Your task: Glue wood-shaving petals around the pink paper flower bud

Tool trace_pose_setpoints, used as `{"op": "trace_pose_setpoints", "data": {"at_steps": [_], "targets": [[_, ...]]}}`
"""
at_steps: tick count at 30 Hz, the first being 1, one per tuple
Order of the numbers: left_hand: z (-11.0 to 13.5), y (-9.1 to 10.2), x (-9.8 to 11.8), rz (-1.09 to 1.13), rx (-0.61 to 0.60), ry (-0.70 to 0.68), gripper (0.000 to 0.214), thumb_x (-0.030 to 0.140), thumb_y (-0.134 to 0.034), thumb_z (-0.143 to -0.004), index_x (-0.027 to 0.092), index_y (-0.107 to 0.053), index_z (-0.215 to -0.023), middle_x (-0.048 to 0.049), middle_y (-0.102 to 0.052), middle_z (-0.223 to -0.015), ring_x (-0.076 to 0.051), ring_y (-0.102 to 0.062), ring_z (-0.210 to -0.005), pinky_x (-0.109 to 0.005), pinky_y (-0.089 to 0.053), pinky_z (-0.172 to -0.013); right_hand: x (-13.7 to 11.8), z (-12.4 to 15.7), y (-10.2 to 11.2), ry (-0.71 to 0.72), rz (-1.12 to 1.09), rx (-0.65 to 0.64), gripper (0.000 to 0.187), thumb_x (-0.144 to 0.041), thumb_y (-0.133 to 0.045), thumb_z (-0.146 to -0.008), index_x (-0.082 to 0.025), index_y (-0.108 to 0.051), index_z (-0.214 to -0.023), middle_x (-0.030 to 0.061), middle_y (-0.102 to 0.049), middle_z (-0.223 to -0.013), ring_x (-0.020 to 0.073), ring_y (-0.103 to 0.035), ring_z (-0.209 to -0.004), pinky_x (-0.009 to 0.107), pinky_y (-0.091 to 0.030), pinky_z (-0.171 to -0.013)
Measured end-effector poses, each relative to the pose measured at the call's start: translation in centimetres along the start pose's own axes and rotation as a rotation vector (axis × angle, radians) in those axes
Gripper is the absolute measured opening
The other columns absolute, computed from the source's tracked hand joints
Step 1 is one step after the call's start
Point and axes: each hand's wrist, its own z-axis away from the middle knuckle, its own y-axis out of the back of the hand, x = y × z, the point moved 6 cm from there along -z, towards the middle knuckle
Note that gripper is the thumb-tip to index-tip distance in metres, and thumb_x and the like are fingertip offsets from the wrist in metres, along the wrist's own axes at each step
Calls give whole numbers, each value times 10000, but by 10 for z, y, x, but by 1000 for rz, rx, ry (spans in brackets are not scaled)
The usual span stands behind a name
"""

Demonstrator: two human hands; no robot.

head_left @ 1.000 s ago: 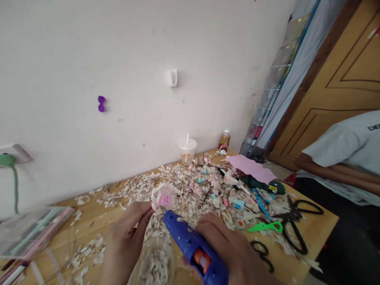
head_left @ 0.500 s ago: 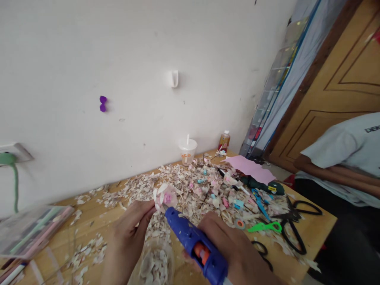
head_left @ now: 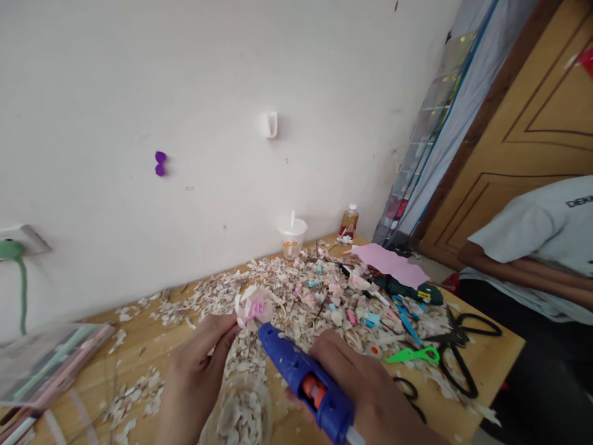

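Observation:
Pinched in the fingertips of my left hand (head_left: 204, 355) is a small flower (head_left: 254, 305) with whitish outer petals and a pink middle. My right hand (head_left: 356, 386) is wrapped round a blue glue gun (head_left: 296, 371), with an orange part showing in its body and a clear glue stick at its back end. The gun's nozzle points up and left, at the base of the flower; whether it touches cannot be told. Below my hands stands a clear tub (head_left: 245, 408) holding pale petal-like flakes.
Pale flakes (head_left: 217, 287) are heaped over the wooden table. On the right lie black scissors (head_left: 456, 337), green scissors (head_left: 414, 355) and pink paper (head_left: 389, 262). A lidded cup (head_left: 292, 238) and a bottle (head_left: 349, 221) stand at the wall. A person (head_left: 542, 228) sits at right.
The flower has shifted very slightly left and down in my left fingers. My right hand and the glue gun stay almost in the same place.

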Motion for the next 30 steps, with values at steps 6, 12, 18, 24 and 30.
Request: {"op": "trace_pose_setpoints", "data": {"at_steps": [6,12,18,24,30], "targets": [[2,21,-29,27,114,273,117,342,-691,-853,270,-784,-861,13,-776,-777,-175,-712,-689,-269,-581,-672,9,20,14,40,-100,142,241,-172,-519,-887,-268,-541,-1107,45,-662,-1039,190,-698,-920,269,-571,-768],[10,50,-44,202,455,563,102,304,-747,-835,275,-801,-915,26,-783,-804,-125,-646,-692,-247,-553,-685,81,104,-77,-235,-4,-194,171,-296,-515,-978,-250,-626,-1100,72,-724,-1029,229,-741,-967,327,-629,-824],[8,41,-48,310,426,523,86,282,-767,-835,268,-804,-911,22,-771,-765,-115,-616,-649,-248,-532,-626,96,121,-128,-292,-23,-224,265,-327,-446,-1028,-254,-605,-1227,93,-703,-1218,239,-674,-1189,389,-570,-999],[12,48,-52,322,448,490,122,278,-769,-844,247,-808,-956,7,-785,-785,-108,-615,-633,-242,-547,-616,116,113,-101,-174,43,-440,620,-376,-711,-858,-253,-510,-1432,127,-635,-1408,325,-613,-1305,446,-570,-1009],[11,46,-49,328,417,443,137,268,-753,-868,247,-813,-989,6,-792,-788,-102,-648,-638,-223,-554,-611,75,49,-31,0,209,-260,270,-302,-510,-985,-308,-630,-1227,75,-737,-1209,270,-740,-1068,376,-635,-827]]}}
